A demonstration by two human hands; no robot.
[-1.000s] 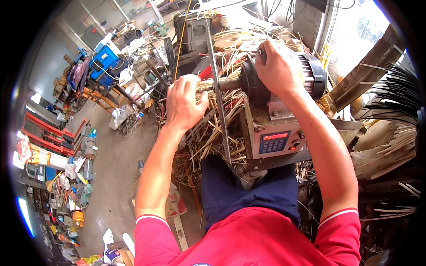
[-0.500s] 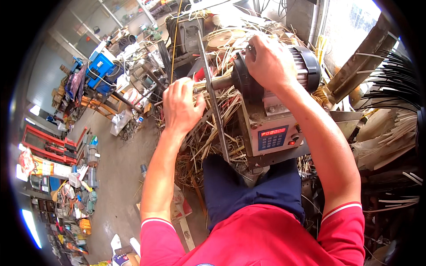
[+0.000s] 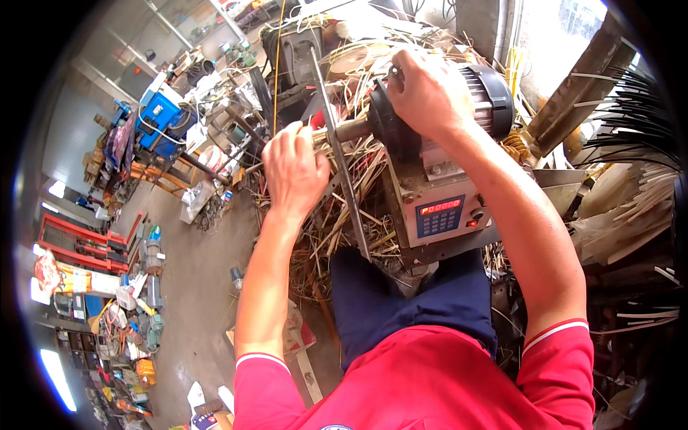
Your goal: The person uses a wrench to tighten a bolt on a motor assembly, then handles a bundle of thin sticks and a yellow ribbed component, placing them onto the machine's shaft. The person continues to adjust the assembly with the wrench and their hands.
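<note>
An electric motor (image 3: pixel 487 97) with a black front flange and a finned body sits on a pale control box (image 3: pixel 450 228). From the flange a metal shaft (image 3: pixel 353 130) runs left through a long flat metal bar (image 3: pixel 345 175), which stands tilted across it. Beyond the bar, my left hand (image 3: pixel 295 168) is closed round the shaft's end, its fingers curled over the top. My right hand (image 3: pixel 436 99) lies on top of the motor, fingers and thumb closed over the flange's upper edge, where a small dark part shows between them.
The box carries a keypad (image 3: pixel 439 217) with a red display. Tangled strips (image 3: pixel 358 215) lie under the shaft. Black bristle-like strands (image 3: pixel 634 125) stick in at the right, near a slanted beam (image 3: pixel 580 89). A blue machine (image 3: pixel 159 115) and a red frame (image 3: pixel 79 244) stand left.
The whole view has shifted slightly. Both hands keep about the same places on the shaft and the motor, and the bar keeps nearly the same tilt.
</note>
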